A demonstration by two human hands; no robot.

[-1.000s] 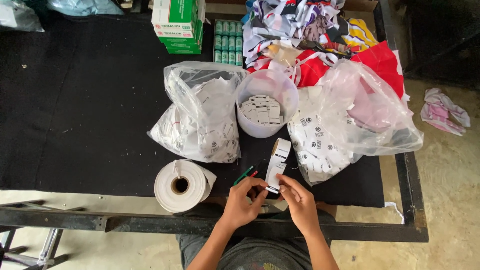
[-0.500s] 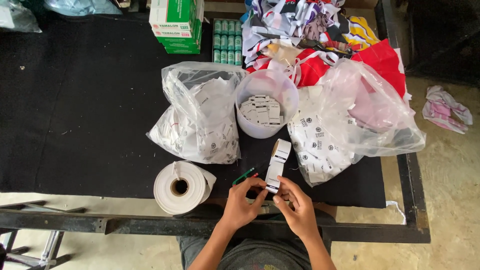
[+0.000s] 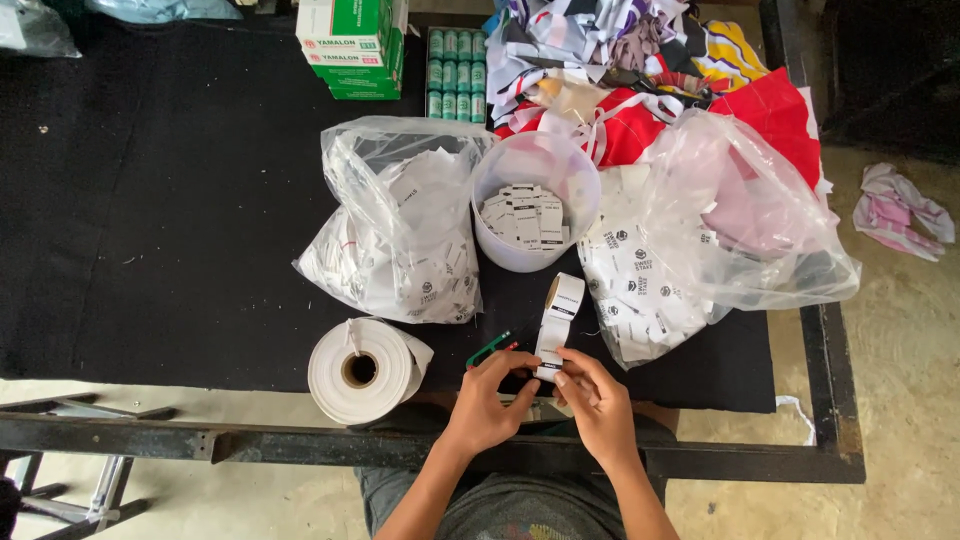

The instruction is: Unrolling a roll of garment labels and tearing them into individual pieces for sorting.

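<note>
Both hands at the worktop's front edge: left hand (image 3: 490, 400) and right hand (image 3: 598, 405) pinch the label strip (image 3: 556, 325), fingers curled on its lower end. I see a white tub (image 3: 535, 200) mid-table holding cut labels, clear bags (image 3: 400, 230) of tags either side, a white roll (image 3: 362, 370) front-left.

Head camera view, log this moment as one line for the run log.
left hand: pinching label strip end, scissors beside | right hand: on strip's lower end | nearby: white roll, tub of labels, black table
</note>
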